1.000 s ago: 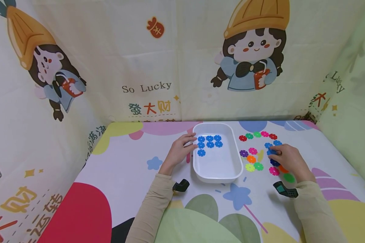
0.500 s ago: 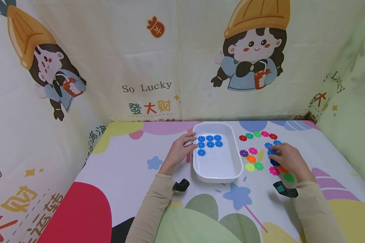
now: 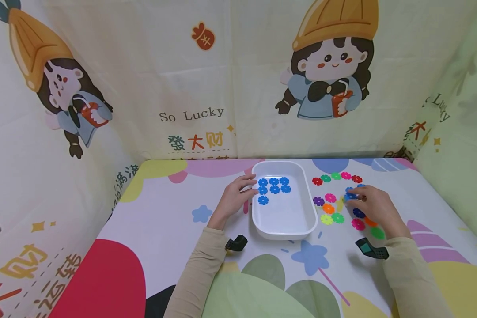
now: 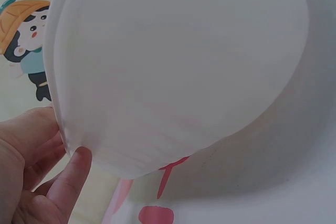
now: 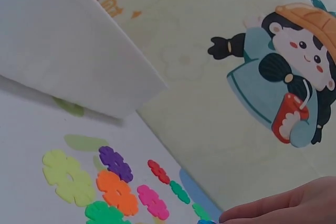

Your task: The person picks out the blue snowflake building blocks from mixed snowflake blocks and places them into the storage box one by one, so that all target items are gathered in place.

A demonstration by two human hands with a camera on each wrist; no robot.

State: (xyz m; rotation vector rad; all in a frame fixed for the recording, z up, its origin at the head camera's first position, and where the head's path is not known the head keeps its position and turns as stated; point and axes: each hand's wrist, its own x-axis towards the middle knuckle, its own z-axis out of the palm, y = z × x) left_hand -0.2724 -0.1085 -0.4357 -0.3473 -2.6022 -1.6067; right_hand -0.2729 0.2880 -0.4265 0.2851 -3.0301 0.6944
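The white tray (image 3: 286,221) stands mid-table with several blue flower-shaped plastic discs (image 3: 274,189) laid inside it in short rows. At its left rim is my left hand (image 3: 235,194), thumb against the outer wall and fingers at the edge, pinching the rim in the left wrist view. To the right of the tray, my right hand (image 3: 375,205) pinches a blue flower-shaped disc (image 3: 350,196) between thumb and fingers. A sliver of blue shows by the fingertips at the bottom of the right wrist view. That hand partly hides other blue discs behind it.
Several coloured discs lie around the right hand: a red disc (image 3: 317,180), a purple disc (image 3: 319,201), an orange disc (image 3: 328,208), a pink disc (image 3: 358,224) and more. A patterned cloth (image 3: 143,66) hangs behind the table.
The right hand's fingers have shifted slightly left and away, and the blue disc in them has moved along. The left hand and the tray stay as they were.
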